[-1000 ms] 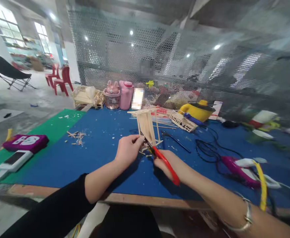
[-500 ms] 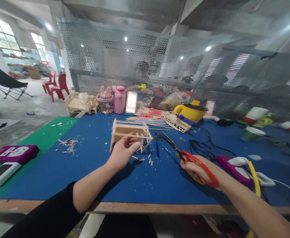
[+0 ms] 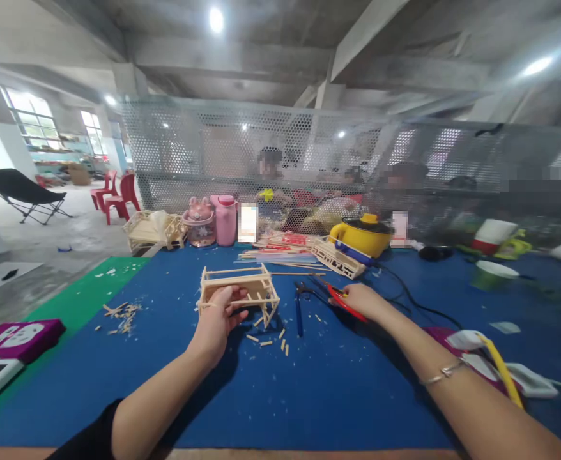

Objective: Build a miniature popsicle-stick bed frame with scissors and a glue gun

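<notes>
A small wooden stick model (image 3: 256,275), like a miniature frame with a flat panel, stands mid-table. My left hand (image 3: 216,319) is closed on its near side, thumb over the panel and fingers around the front stick. Farther right, my right hand (image 3: 361,299) is low over the mat, its fingers on the red and yellow handles of scissors (image 3: 345,303). The hand partly covers the scissors, and their blades point left. Blue-handled pliers (image 3: 299,313) lie between the two hands. Short cut stick pieces (image 3: 266,344) are scattered in front of the model.
Wooden sticks (image 3: 285,246) in wrappers lie behind. A second wooden model (image 3: 338,255) leans near a yellow pot (image 3: 364,236). Pink bottles (image 3: 225,220) and another wooden piece (image 3: 151,230) stand back left. Power strips (image 3: 19,338) lie at both sides. Beyond the mesh screen (image 3: 179,147) people sit.
My right hand has moved forward and lowered the scissors toward the mat beside the pliers. My left hand keeps hold of the wooden model. The camera view has tilted up.
</notes>
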Demonstrator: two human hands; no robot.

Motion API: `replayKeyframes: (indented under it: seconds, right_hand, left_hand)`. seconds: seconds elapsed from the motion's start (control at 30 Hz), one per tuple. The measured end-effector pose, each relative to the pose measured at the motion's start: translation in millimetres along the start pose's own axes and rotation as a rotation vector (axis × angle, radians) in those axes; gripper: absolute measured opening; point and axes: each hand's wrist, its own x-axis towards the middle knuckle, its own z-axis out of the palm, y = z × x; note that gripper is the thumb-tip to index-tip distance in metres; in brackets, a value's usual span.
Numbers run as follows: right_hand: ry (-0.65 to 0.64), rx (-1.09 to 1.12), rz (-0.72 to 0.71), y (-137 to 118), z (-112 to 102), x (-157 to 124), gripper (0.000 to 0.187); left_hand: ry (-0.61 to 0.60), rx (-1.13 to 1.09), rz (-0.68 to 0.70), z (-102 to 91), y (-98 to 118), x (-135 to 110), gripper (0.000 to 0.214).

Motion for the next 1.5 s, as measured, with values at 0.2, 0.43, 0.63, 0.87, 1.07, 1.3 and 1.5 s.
replayKeyframes:
  seconds: [0.2,0.43,0.63,0.87,1.07,1.3,1.5]
  right_hand:
    - [-0.002,0.025,0.004,-15,-6,23,0.034]
    - [0.183,0.495,-0.278,-68,-19,-18,0.055]
    - [0.130,1.194,-0.495,-104,11,-45,0.045]
    - [0.237,1.294,-0.526,-103,21,-39,0.036]
    - [0.240,1.300,-0.509,-107,25,-44,0.036]
    - [0.305,1.237,-0.529,-107,27,-51,0.034]
    - [0.332,1.206,-0.529,-107,29,-53,0.034]
  left_hand:
    - [-0.121,0.009,0.032,-7.3,0,2,0.022]
    - [-0.384,0.097,0.074,-12.1,2,8,0.022]
    - [-0.544,0.193,0.067,5.3,3,27,0.024]
    - [-0.384,0.277,-0.036,4.4,-12,29,0.038]
    - [-0.382,0.239,-0.072,1.3,-16,18,0.036]
    - [-0.301,0.239,-0.154,3.6,-16,16,0.026]
    - [-0.286,0.263,-0.161,3.6,-19,17,0.025]
